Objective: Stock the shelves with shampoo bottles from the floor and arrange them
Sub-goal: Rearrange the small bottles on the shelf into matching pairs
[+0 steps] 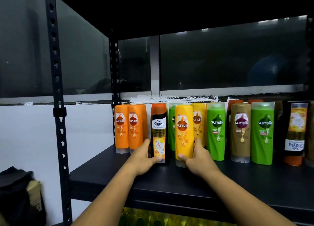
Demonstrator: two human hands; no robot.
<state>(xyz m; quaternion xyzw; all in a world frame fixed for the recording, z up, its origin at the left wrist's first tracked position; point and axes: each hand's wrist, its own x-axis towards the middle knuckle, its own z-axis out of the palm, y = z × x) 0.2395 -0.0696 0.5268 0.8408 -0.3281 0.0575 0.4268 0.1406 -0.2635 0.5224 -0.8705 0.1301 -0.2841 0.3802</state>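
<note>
- On the black shelf [186, 183], a row of shampoo bottles stands along the back, with bare board in front of it.
- The left hand [144, 159] grips the black bottle [159, 132] low down, fingers curled round its left side and thumb across the lower front. The bottle stands upright on the shelf, orange cap on top.
- The right hand [197, 157] holds the yellow bottle [184, 132] near its base, thumb on the front and fingers wrapped round the right side. This bottle stands cap-down just beside the black one, with a narrow gap between them.
- Left of the black bottle stand an orange bottle [121, 129] and a second orange bottle [135, 129], touching each other, with more orange partly hidden behind.
- Behind the yellow bottle, a rear green bottle [172, 123] and a rear yellow bottle [198, 122] show in part.
- Further right come a green bottle [215, 132], a brown bottle [241, 132] and a last green bottle [262, 134], close together and cap-down.
- At the far right an upside-down bottle [295, 134], also black, rests on its orange cap, label inverted.
- A black post [57, 106] with punched holes rises at the shelf's left front corner.
- A black bag [15, 191] sits low at the left.
- Blurred yellow and green shapes show below the shelf.
</note>
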